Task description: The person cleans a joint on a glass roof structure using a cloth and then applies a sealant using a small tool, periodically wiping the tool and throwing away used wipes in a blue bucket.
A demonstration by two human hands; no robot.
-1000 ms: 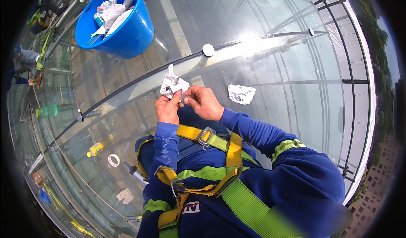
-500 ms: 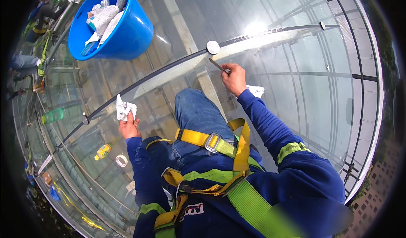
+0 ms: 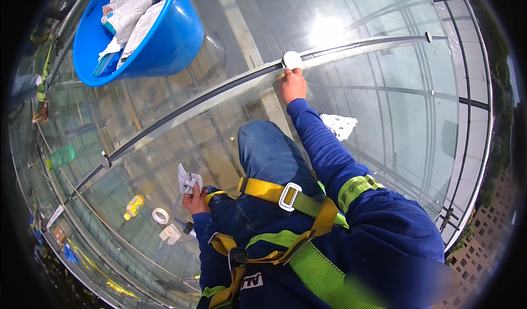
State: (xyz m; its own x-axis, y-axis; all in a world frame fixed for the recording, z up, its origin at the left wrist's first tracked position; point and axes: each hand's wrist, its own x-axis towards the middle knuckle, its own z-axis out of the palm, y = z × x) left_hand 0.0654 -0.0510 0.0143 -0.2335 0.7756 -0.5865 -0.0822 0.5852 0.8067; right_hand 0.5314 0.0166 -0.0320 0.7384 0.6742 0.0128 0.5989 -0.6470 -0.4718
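My right hand (image 3: 292, 85) is closed at the near edge of a white round disc (image 3: 292, 60), its fingers touching or nearly touching it. The thin dark blade-like tool it held a moment ago is largely hidden by the hand. The disc sits on a black seam (image 3: 230, 83) between two glass panels. My left hand (image 3: 195, 201) pinches a crumpled white tissue or cloth (image 3: 189, 179) low beside my bent knee. To the right of my right forearm, another crumpled white sheet (image 3: 339, 125) lies on the glass.
A large blue tub (image 3: 181, 40) with newspaper and bottles stands at upper left. A yellow bottle (image 3: 134, 207), a tape roll (image 3: 160, 215) and a green bottle (image 3: 60, 158) are at left. Another metal disc fitting (image 3: 106, 161) is on the seam. Yellow harness straps (image 3: 257, 188) cross my lap.
My right hand has moved forward and slightly left, up to the white disc, and its tool has gone from sight. My left hand has drawn back toward my knee with the white tissue or cloth.
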